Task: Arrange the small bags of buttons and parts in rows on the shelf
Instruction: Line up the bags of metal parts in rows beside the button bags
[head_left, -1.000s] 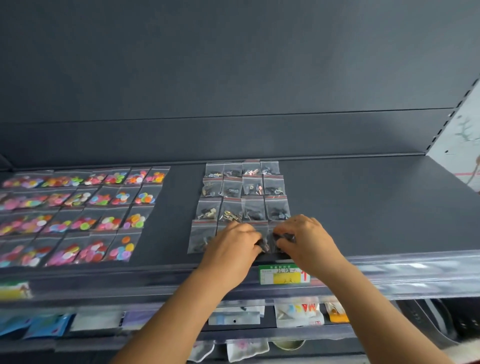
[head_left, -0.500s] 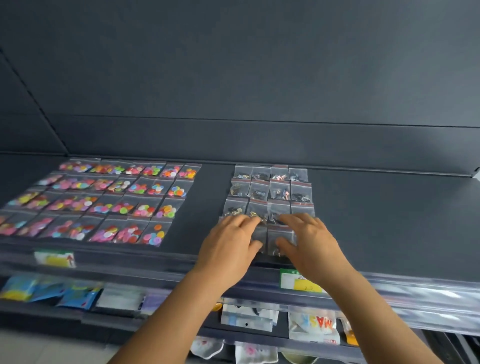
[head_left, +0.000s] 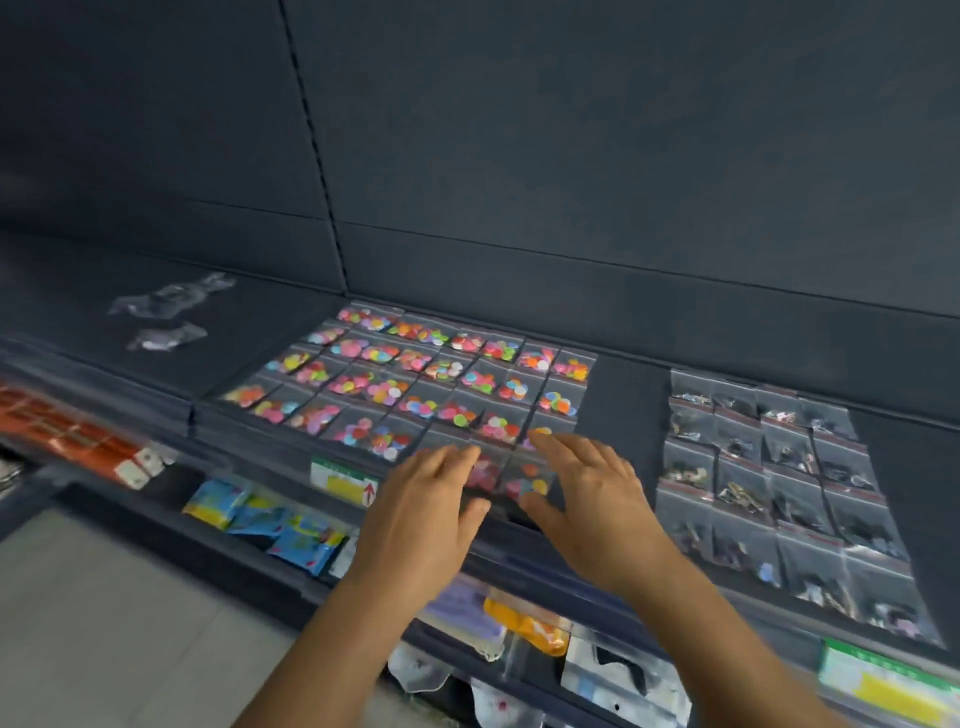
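Dark grey shelving fills the head view, its flat grey shelf (head_left: 628, 395) carrying two blocks of small clear bags set out in rows. At the centre lies the grid of small clear bags of bright multicoloured buttons (head_left: 415, 384); to the right, well apart from it, lies the grid of small clear bags of dark metal parts (head_left: 769, 483). Both hands hover over the near right corner of the button grid. The left hand (head_left: 421, 514) has its fingers straight and close together, tips at the front row. The right hand (head_left: 587, 499) has its fingers spread, thumb stretched toward the left hand, with a front bag of buttons (head_left: 527, 480) showing between the two hands. Whether the fingertips press the bags cannot be told through the blur. Half a second ago both hands were on the front bags of the dark parts grid; they have since moved left to the button grid, and the camera has swung left with them. Farther left on the shelf lie some loose crumpled clear bags (head_left: 171, 306). A green and yellow price label (head_left: 345, 480) sits on the shelf's front edge.
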